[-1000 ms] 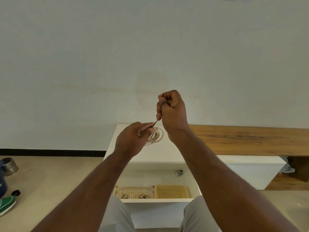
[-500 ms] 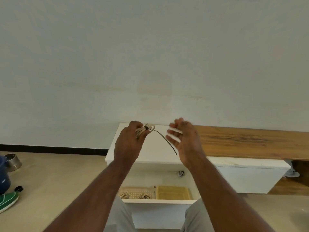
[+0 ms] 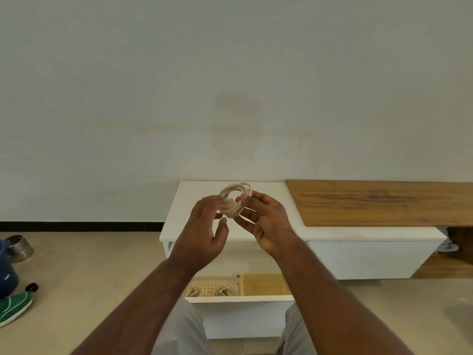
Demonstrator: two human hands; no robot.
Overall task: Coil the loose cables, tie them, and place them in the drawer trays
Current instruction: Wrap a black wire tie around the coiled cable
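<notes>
— Left hand [image 3: 202,231]? Raised over the white low cabinet top [image 3: 194,201], back toward the camera, fingers loosely curled and blurred, fingertips against the left side of the cream-coloured coiled cable [image 3: 234,199]. Cannot tell whether truly pinching it or only touching.

— And the right hand [image 3: 266,221]? Held palm-up just beside the left, thumb and forefinger pinched on the coil's right edge, remaining fingers spread beneath it. A thin dark tie strand [image 3: 258,238] trailed down past the palm.

— Where was the coil itself? Held upright between both hands, in the air above the cabinet, well above the open white drawer [image 3: 239,299].

— Inside the drawer? A beige perforated plastic tray [image 3: 217,285] on the left with two small cable bundles in it, and a yellow plastic tray [image 3: 266,284] on the right.

— Different from half a second before? Then gripped by the left hand alone, bunched in the fist, with the dark strand stretched across to an opened right hand. Since then taken up by the right hand too, loops fanned out and visible, and both hands drawn closer together.
</notes>
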